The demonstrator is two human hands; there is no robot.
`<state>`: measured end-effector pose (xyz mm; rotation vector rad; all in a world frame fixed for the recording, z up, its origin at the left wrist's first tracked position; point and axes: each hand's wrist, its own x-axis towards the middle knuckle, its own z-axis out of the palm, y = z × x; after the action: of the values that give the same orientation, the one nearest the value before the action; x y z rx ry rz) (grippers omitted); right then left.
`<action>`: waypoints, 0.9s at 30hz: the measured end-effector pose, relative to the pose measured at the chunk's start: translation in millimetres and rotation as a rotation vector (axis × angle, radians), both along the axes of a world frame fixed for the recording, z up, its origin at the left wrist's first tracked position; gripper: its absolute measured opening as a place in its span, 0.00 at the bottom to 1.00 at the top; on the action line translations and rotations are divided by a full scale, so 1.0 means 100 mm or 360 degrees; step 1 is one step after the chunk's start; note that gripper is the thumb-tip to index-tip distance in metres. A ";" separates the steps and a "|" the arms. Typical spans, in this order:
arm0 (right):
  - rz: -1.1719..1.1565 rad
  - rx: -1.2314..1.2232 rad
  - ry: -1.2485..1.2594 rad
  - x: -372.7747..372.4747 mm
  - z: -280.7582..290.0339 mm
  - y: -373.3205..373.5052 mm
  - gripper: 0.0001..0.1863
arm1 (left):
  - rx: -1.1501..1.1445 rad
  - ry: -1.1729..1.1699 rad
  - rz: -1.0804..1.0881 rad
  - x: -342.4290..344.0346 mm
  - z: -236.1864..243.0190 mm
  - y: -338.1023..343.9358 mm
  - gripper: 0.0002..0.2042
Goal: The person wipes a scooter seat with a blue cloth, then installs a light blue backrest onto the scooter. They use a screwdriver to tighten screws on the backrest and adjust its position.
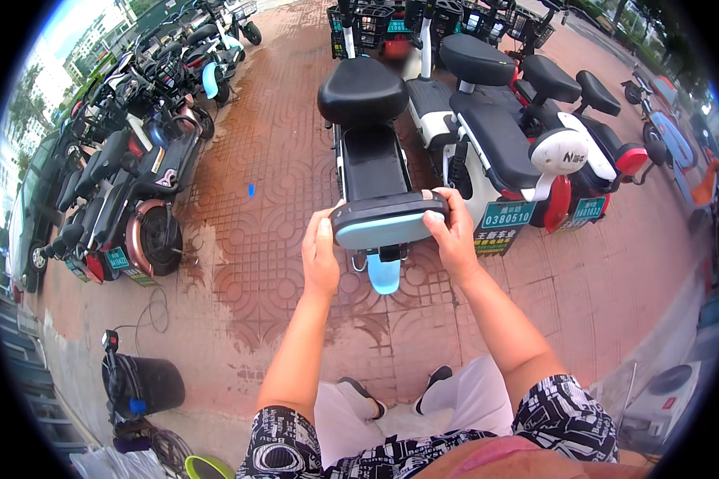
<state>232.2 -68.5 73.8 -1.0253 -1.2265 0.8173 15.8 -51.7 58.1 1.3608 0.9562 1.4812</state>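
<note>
Directly in front of me stands an electric scooter, its rear end toward me. Both my hands hold the ends of its backrest (383, 230), a black padded bar with a light blue panel facing me. My left hand (321, 254) wraps round the left end, thumb on the near side. On the right end sits my right hand (453, 239), its thumb pressed on the blue panel and its fingers over the top. Beyond the backrest lie a long black rear seat (373, 164) and a rounded black front saddle (363, 92). Below hangs a light blue rear mudguard (383, 274).
More scooters (527, 144) are parked close on the right, and a row of scooters (128, 184) lines the left. At lower left are a black bucket (156, 382), a coiled hose (170, 449) and a green basin (206, 468). Wet patches mark the red paving (248, 239).
</note>
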 end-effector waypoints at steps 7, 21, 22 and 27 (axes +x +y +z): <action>0.0083 0.0350 0.0282 -0.10 -0.16 0.26 0.16 | 0.0421 0.0061 0.0364 0.17 -0.18 0.28 0.28; -0.0099 0.0614 -0.0069 -0.01 -0.19 0.52 0.30 | 0.0887 0.0066 0.0316 0.19 -0.03 0.44 0.29; -0.0145 0.0660 -0.0084 -0.04 -0.19 0.52 0.30 | 0.0865 -0.0012 0.0228 0.19 -0.04 0.44 0.29; 0.0015 0.0639 0.0054 -0.06 -0.17 0.48 0.28 | 0.0671 -0.0229 -0.0081 0.12 -0.15 0.39 0.24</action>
<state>226.0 -20.8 56.5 -0.6768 -1.3015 0.5616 27.7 -12.6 42.7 1.5320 0.5302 1.7808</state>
